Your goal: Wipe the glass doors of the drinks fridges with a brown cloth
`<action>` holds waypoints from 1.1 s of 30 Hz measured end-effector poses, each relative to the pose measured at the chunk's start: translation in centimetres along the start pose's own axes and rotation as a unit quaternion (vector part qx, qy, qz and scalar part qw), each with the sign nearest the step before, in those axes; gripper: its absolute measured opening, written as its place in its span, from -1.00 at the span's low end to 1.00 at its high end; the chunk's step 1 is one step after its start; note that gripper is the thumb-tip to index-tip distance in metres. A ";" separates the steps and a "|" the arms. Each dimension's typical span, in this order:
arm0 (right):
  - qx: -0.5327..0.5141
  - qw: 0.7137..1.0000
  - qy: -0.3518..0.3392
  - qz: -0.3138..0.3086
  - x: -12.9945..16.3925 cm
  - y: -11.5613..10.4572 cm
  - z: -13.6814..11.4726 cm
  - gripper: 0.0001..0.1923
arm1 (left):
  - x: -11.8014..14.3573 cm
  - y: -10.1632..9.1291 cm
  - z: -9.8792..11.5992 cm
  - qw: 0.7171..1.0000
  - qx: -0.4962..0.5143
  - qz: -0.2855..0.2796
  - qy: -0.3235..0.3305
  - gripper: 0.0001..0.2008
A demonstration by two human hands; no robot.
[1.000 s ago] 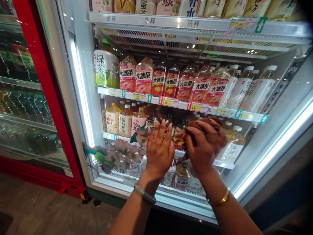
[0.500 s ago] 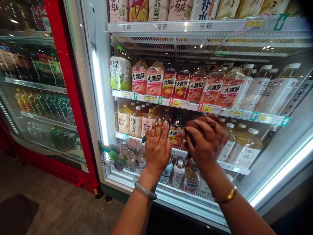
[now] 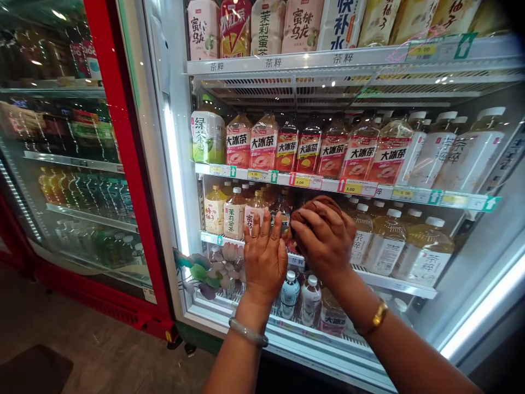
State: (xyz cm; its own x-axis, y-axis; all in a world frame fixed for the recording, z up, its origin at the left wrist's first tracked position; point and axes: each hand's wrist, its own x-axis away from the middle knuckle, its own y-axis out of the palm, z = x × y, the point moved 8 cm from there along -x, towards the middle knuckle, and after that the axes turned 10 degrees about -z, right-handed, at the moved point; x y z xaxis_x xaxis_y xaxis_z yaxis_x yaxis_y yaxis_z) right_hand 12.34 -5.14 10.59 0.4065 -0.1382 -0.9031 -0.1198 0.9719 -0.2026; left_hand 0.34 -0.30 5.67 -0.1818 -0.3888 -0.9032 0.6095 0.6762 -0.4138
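My left hand (image 3: 266,260) lies with fingers outstretched, palm toward the glass door (image 3: 262,98) of a lit drinks cooler; it appears flat against the pane. In my right hand (image 3: 328,235) is a bunched brown cloth (image 3: 314,207), pressed up to the same glass beside the left hand. The fingers curl over the cloth and hide part of it. Behind the glass, tea bottles stand in rows, among them a white-labelled bottle (image 3: 234,216) left of my left hand and a clear-capped bottle (image 3: 388,241) right of my right hand.
Floral decals (image 3: 217,271) stick to the lower left of the glass. A second cooler with a red frame (image 3: 135,219) stands on the left, over a grey floor (image 3: 106,355). Price tags line the shelf edge (image 3: 328,183) inside.
My right hand has slid left across the glass with the cloth, closer to my left hand. The left hand stays nearly in place while the view has shifted slightly.
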 end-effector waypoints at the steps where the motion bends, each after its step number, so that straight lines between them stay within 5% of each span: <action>1: 0.003 1.000 -0.006 0.008 -1.1 0.5 -0.7 -0.84 | 0.0 -0.2 -0.2 1.000 0.003 0.008 0.001 -0.33; 6: -0.015 0.996 -0.083 0.009 -1.2 2.1 -4.6 -0.85 | 0.0 -1.3 -1.8 0.998 0.042 0.055 -0.008 -0.35; 10: -0.021 0.991 -0.126 -0.045 1.9 1.2 -4.0 -0.82 | -0.1 -1.1 -2.6 0.998 0.042 0.034 -0.023 -0.35; 15: -0.008 0.999 -0.038 -0.035 -0.9 0.3 -0.8 -0.86 | -0.3 -1.1 -2.7 0.998 0.045 0.042 -0.028 -0.37; 17: -0.006 1.000 -0.023 -0.017 -2.8 1.1 -1.3 -0.86 | -0.4 -1.3 -2.7 0.996 0.055 0.062 -0.031 -0.39; 20: -0.031 0.995 -0.099 -0.006 -3.4 2.6 -4.3 -0.89 | -0.5 -1.7 -2.8 0.993 0.074 0.085 -0.028 -0.41; 24: -0.058 0.981 -0.183 -0.030 0.3 2.7 -6.1 -0.82 | -0.6 -2.0 -2.8 0.994 0.073 0.083 -0.019 -0.43; 29: -0.040 0.980 -0.185 -0.067 4.0 -0.8 -1.1 -0.88 | -0.6 -1.6 -2.3 0.995 0.081 0.052 -0.021 -0.44; 33: 0.024 0.996 -0.076 -0.036 1.5 -2.8 4.5 -0.83 | -0.7 -1.0 -0.9 0.995 0.087 0.044 -0.012 -0.44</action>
State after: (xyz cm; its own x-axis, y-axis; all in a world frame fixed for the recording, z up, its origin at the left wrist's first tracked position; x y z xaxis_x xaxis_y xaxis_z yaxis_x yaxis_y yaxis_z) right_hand 17.41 -7.22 11.49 0.5457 -0.1811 -0.8182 -0.0438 0.9689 -0.2436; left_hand -0.86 -0.13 6.65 -0.1051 -0.3482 -0.9315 0.7468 0.5909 -0.3051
